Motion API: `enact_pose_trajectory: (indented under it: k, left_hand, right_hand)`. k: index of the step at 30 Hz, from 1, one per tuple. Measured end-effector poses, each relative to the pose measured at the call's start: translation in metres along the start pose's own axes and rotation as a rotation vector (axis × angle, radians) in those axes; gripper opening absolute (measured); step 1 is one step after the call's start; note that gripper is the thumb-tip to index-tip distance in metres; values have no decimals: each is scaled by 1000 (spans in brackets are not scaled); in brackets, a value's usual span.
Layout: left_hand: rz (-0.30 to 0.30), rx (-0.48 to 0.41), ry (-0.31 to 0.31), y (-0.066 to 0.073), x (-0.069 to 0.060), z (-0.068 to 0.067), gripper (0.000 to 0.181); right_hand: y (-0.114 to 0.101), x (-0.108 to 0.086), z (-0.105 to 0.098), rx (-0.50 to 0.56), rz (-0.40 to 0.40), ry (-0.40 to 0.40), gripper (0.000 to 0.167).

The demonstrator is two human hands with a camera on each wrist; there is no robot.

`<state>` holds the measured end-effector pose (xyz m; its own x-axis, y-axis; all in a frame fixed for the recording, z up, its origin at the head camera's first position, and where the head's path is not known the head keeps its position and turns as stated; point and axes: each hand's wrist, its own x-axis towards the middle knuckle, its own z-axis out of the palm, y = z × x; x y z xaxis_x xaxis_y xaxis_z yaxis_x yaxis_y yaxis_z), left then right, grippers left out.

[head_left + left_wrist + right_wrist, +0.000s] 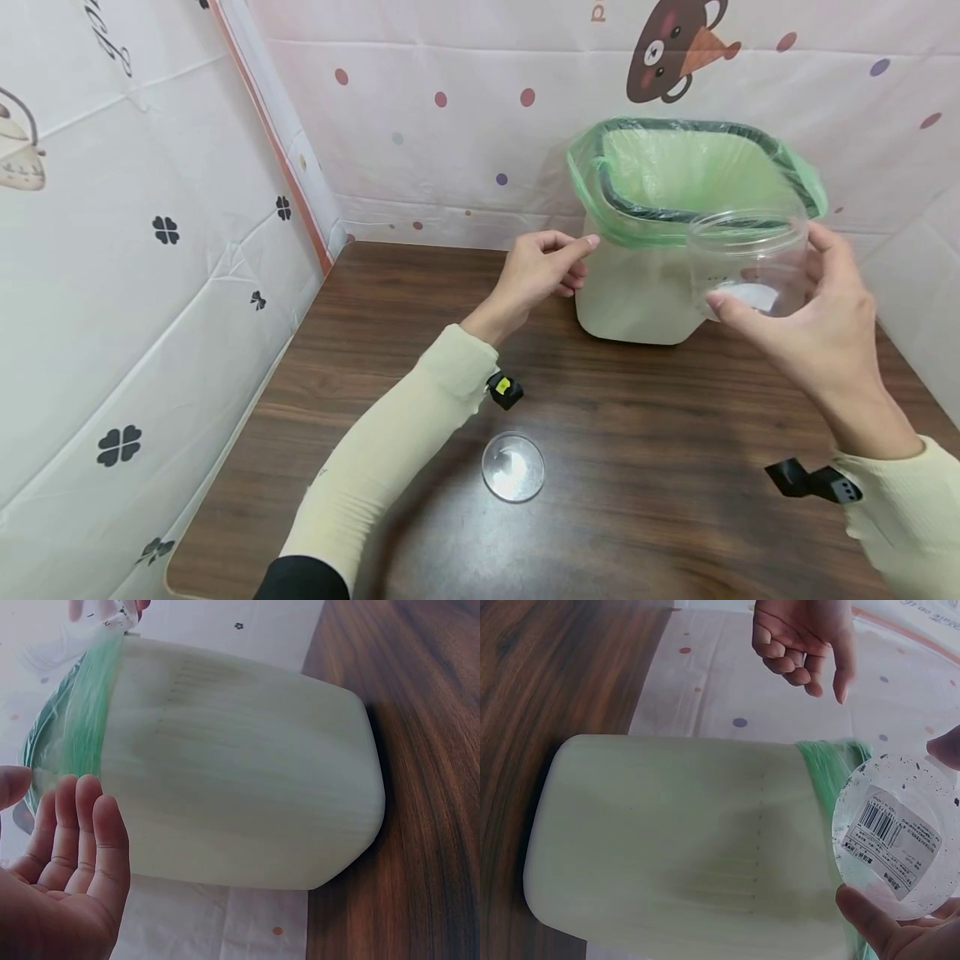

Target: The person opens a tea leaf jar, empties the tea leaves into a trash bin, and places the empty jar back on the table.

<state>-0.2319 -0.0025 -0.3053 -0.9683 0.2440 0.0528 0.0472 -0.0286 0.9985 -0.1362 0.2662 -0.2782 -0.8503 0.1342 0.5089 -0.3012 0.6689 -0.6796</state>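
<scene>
My right hand (832, 333) grips a clear plastic jar (738, 271) in front of the bin's rim, on the right. The right wrist view shows a barcode label (892, 840) on the jar's base, with small dark specks around it. To the left of the bin, my left hand (536, 271) is in the air with fingers loosely bent and nothing in them. The pale trash bin (637, 296) stands upright, lined with a green bag (675, 167) folded over its rim. A clear round lid (513, 467) lies on the table nearer to me.
The brown wooden table (600, 517) carries the bin near its back edge. A printed sheet (450, 150) hangs behind the bin, and another covers the left side (150, 292).
</scene>
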Motion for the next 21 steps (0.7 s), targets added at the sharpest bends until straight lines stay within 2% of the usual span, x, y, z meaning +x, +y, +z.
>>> enact_pose_trajectory:
  k: [6,13,21]
  left_hand:
    - [-2,-8,10,-1,0,-1,29]
    - [-3,-1,10,-3,1,-1,28]
    - [-6,5,5,-6,0,-3,29]
  right_hand:
    - [2,-2,0,-12,45,-59,91]
    - [5,-7,1,-99,94,-89,88]
    - [7,-11,5,-131,87,-112,91]
